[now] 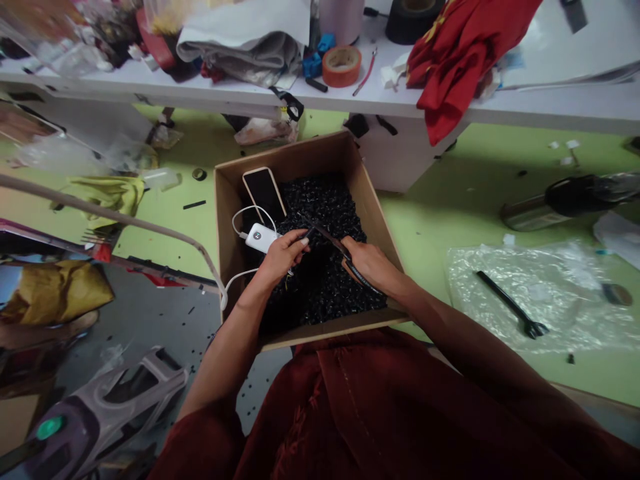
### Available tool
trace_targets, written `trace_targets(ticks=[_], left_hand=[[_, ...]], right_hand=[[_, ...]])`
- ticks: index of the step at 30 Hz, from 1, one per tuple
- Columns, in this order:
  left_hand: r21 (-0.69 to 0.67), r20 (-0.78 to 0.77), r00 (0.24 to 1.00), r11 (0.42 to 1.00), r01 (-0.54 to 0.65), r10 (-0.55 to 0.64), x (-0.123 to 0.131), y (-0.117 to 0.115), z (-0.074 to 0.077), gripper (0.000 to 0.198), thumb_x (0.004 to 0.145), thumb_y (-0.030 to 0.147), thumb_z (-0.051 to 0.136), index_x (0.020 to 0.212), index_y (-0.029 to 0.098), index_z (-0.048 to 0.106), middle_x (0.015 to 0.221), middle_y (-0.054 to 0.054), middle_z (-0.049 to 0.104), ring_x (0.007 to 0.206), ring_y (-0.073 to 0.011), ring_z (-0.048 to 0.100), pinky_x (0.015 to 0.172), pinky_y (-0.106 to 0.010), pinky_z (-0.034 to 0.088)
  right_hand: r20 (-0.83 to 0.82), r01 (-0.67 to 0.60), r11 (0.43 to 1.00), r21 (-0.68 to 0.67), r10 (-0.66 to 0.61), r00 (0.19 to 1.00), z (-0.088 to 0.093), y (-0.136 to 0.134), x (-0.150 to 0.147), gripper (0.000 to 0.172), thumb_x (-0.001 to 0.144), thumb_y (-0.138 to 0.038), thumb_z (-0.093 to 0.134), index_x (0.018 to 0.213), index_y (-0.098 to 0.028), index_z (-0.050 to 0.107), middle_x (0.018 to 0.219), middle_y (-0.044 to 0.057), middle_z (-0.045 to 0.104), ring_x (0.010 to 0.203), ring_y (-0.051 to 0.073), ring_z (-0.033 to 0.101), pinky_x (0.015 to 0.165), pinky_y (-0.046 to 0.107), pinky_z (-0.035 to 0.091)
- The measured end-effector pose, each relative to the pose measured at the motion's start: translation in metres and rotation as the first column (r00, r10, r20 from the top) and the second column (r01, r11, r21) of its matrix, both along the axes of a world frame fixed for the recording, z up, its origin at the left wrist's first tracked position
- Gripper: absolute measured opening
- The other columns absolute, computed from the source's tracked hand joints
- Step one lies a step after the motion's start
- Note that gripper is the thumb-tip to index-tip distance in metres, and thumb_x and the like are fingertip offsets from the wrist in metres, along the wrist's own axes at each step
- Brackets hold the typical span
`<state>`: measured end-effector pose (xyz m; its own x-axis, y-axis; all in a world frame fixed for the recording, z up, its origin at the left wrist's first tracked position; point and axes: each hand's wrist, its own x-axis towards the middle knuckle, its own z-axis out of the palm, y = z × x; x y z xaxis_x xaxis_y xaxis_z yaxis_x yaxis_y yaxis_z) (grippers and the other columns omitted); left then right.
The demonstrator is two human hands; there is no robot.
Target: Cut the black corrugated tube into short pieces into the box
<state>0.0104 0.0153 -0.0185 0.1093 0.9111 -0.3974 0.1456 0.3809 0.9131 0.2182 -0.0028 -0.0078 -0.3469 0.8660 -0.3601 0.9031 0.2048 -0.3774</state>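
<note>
Surface: green, with a white shelf (380, 100) along its back edge and grey floor (200, 333) past its left edge.
Box: an open cardboard box (379, 230) at the front edge of the surface, against the person's lap.
Black pieces: a heap of small black pieces (323, 193) covers the box's bottom, many seemingly finished; how many are left cannot be told.
Left hand: the left hand (281, 259) pinches a thin black strip (310, 233) between thumb and fingers, over the middle of the box.
Right hand: the right hand (373, 265) is closed round the scissors (330, 235), blades toward the box's back left corner, close to the strip; whether they touch is unclear.
Progress: this strip appears to be in work, its cut not visibly complete.
In the way: a phone (265, 190) toward the box's back left corner, and a white power bank (260, 237) with its cable (249, 209) just beside the left hand.
Right side: a steel bottle (533, 208) and a plastic sheet (465, 280) bearing a dark tool (507, 300).
Shelf's front edge: orange tape (341, 65) and an overhanging red cloth (463, 63).
</note>
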Motion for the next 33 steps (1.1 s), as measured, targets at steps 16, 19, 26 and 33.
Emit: trace_targets(ticks=[16, 19, 26, 33], left_hand=[[0.04, -0.056, 0.998, 0.999, -0.011, 0.013, -0.0027, 0.0031, -0.007, 0.033, 0.079, 0.023, 0.059, 0.109, 0.011, 0.062, 0.068, 0.001, 0.058, 0.045, -0.0039, 0.041, 0.044, -0.02, 0.03], [0.041, -0.057, 0.998, 0.999, -0.01, 0.012, -0.0031, 0.0033, -0.0097, 0.033, 0.078, 0.025, 0.06, 0.108, 0.012, 0.063, 0.067, 0.002, 0.059, 0.045, -0.0041, 0.041, 0.045, -0.02, 0.031], [0.037, -0.081, 0.997, 0.999, 0.005, -0.002, -0.002, 0.0013, -0.0073, 0.035, 0.077, 0.028, 0.06, 0.109, 0.014, 0.063, 0.07, 0.001, 0.059, 0.048, -0.0049, 0.043, 0.047, -0.02, 0.032], [0.035, -0.093, 0.995, 0.999, 0.029, -0.026, -0.0003, -0.0001, -0.0025, 0.038, 0.077, 0.029, 0.059, 0.112, 0.013, 0.062, 0.072, 0.0, 0.06, 0.048, -0.0055, 0.044, 0.046, -0.021, 0.032]], right_hand=[[0.075, 0.04, 0.998, 0.047, -0.043, 0.996, -0.0053, 0.0027, 0.0023, 0.026, 0.086, -0.029, 0.04, 0.106, -0.021, 0.054, 0.081, 0.009, 0.07, 0.067, 0.024, 0.062, 0.057, 0.029, 0.028], [0.059, 0.08, 0.995, 0.066, -0.084, 0.995, -0.0057, 0.0034, 0.0037, 0.025, 0.087, -0.03, 0.04, 0.105, -0.021, 0.055, 0.078, 0.008, 0.069, 0.066, 0.023, 0.062, 0.057, 0.028, 0.027], [0.042, 0.107, 0.99, 0.09, -0.111, 0.993, -0.0075, 0.0049, 0.0047, 0.027, 0.088, -0.032, 0.038, 0.107, -0.021, 0.054, 0.082, 0.009, 0.069, 0.065, 0.022, 0.06, 0.057, 0.029, 0.026], [0.015, 0.093, 0.991, 0.101, -0.095, 0.995, -0.0077, 0.0049, 0.0053, 0.03, 0.09, -0.034, 0.036, 0.111, -0.02, 0.052, 0.089, 0.01, 0.07, 0.066, 0.022, 0.06, 0.058, 0.029, 0.03]])
